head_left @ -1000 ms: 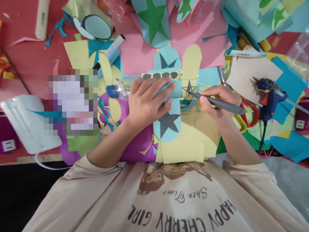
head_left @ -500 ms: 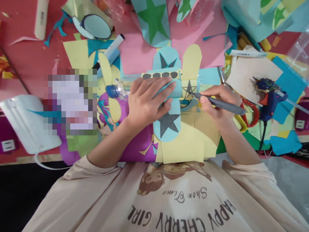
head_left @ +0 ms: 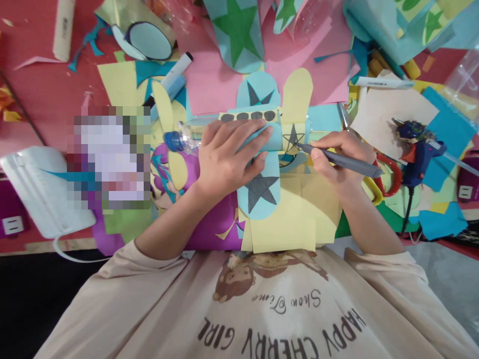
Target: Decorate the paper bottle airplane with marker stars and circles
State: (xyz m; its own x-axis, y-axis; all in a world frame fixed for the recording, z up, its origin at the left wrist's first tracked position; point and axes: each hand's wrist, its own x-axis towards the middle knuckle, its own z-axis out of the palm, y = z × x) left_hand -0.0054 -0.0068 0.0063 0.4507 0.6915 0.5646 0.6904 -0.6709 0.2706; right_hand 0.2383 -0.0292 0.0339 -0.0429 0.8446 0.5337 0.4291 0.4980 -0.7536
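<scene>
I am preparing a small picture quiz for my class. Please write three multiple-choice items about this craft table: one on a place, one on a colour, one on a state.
1. Where does the blue hot-glue gun lie?
A. right of the right hand
B. left of the left hand
C. on the shirt

2. What colour is the cap of the clear plastic bottle?
A. red
B. blue
C. white

3. What does the right hand do?
A. lies flat and empty
B. grips scissors
C. holds a grey pen with its tip on a drawn star

Key: 1 A, it lies past the pen's rear end; 2 B, the cap looks blue; 3 C, fingers pinch the pen.
</scene>
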